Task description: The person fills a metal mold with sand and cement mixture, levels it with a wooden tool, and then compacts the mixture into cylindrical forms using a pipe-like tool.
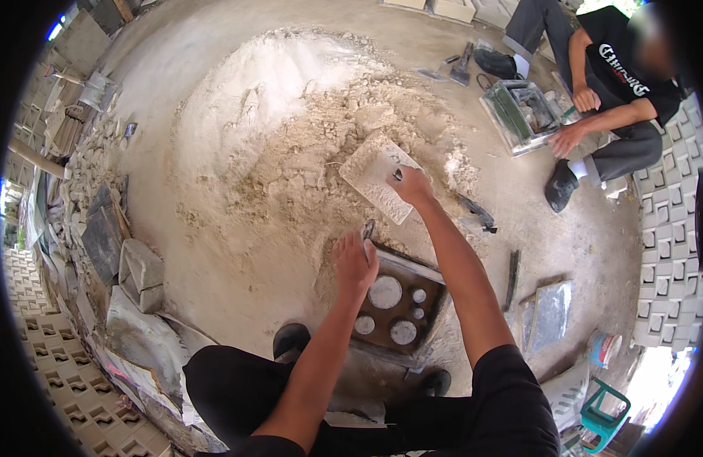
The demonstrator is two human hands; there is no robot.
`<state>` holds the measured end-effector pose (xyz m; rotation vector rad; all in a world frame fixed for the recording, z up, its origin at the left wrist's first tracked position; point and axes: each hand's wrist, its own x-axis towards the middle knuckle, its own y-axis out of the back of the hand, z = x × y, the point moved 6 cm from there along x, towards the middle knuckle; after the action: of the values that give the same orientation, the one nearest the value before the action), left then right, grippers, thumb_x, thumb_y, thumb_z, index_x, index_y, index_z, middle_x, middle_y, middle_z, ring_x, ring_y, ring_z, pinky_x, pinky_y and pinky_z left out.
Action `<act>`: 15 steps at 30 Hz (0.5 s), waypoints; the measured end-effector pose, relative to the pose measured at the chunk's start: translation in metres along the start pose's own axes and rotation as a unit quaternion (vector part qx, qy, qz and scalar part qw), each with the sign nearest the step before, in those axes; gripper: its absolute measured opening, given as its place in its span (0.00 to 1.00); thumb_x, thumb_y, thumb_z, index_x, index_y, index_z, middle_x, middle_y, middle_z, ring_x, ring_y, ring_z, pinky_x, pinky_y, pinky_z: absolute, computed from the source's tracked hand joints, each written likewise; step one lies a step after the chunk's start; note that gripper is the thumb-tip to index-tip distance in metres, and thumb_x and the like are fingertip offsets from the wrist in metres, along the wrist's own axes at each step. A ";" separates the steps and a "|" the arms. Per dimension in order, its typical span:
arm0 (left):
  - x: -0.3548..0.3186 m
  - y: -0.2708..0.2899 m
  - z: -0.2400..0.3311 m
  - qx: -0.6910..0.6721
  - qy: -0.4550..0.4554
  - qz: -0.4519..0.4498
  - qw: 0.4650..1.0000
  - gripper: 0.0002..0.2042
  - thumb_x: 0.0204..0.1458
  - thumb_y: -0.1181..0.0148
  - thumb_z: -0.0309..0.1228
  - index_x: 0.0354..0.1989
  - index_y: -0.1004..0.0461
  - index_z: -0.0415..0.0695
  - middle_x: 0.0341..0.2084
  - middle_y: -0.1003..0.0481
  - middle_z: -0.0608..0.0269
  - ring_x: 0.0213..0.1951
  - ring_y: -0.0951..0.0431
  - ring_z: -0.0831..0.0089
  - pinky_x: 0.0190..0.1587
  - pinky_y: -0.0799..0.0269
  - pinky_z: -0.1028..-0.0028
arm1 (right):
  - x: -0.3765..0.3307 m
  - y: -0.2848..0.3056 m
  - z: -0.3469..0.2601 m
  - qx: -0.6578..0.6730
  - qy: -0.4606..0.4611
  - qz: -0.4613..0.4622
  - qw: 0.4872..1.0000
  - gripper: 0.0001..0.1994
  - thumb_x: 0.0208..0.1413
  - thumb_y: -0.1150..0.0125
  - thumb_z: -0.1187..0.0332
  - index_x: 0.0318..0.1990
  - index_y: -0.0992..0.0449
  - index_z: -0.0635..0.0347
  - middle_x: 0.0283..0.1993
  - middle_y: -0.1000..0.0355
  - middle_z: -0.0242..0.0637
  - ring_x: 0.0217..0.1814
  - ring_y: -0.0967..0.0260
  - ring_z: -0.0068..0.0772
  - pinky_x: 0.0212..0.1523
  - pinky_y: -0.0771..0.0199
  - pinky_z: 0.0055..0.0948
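Observation:
My right hand [412, 186] is closed on a flat, rectangular, dust-covered tool [376, 183], which lies tilted at the near edge of a pile of pale sandy powder [290, 145]. A small dark piece shows at its fingers. My left hand [355, 263] is closed around a small dark object [368, 228] whose far end sticks out past the fingers; its kind I cannot make out. That hand is at the far left corner of a dark rectangular mould frame [435, 324] between my feet. Brown material fills the frame, with several pale round discs [385, 292] of different sizes showing in it.
A person [621, 84] sits at the far right, both hands at another box-shaped mould [511, 118]. Trowels [462, 65] lie beyond the pile. A dark bar [513, 280], flat plate [551, 316], bucket [605, 349] and green stool [604, 415] are at right; concrete blocks [141, 274] at left.

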<state>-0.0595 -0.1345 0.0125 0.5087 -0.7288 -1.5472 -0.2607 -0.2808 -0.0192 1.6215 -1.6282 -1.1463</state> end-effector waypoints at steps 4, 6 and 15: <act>-0.002 -0.004 -0.011 -0.066 -0.006 0.052 0.996 0.17 0.58 0.58 0.36 0.48 0.32 0.36 0.41 0.29 0.41 0.48 0.31 0.44 0.54 0.40 0.50 | -0.038 0.061 0.001 -0.018 0.043 0.048 0.998 0.22 0.51 0.43 0.48 0.40 0.24 0.61 0.38 0.24 0.50 0.43 0.26 0.52 0.44 0.27 0.45; -0.005 -0.012 -0.028 -0.120 -0.001 0.080 0.990 0.16 0.58 0.59 0.35 0.46 0.31 0.37 0.40 0.29 0.43 0.46 0.30 0.46 0.53 0.38 0.53 | -0.070 0.095 -0.001 -0.035 0.059 0.053 0.996 0.22 0.50 0.43 0.48 0.37 0.24 0.62 0.38 0.24 0.51 0.41 0.26 0.54 0.42 0.27 0.44; -0.024 -0.031 -0.091 -0.458 0.101 -0.020 0.883 0.24 0.61 0.67 0.42 0.51 0.30 0.37 0.50 0.29 0.52 0.54 0.32 0.62 0.58 0.40 0.66 | -0.245 0.134 -0.045 -0.116 0.018 -0.072 0.991 0.22 0.50 0.44 0.48 0.38 0.23 0.60 0.38 0.24 0.49 0.41 0.26 0.52 0.43 0.27 0.45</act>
<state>-0.0150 -0.1246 -0.0755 -0.0373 0.2168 -1.6465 -0.2624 -0.0619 0.1606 1.6184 -1.3183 -1.3180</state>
